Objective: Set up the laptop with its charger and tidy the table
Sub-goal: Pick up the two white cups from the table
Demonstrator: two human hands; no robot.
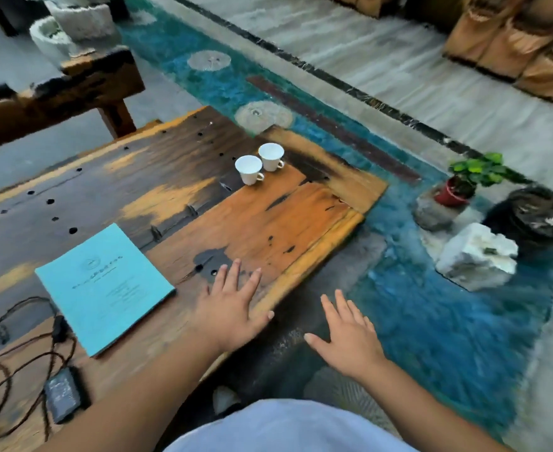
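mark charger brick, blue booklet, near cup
charger brick (62, 398), head view, middle of its dark top face
blue booklet (105, 288), head view, centre of the cover
near cup (249, 169), head view, white outer wall

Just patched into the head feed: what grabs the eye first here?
Two open hands: the left hand over the wooden table's near edge, the right hand beyond it. A turquoise booklet lies left, two white cups stand farther back, and the charger brick with tangled cable sits bottom left.

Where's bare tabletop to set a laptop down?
Free: the orange wood between the cups, the booklet and the left hand; also dark wood left of the cups. Crowded: near-left corner, charger and cable.
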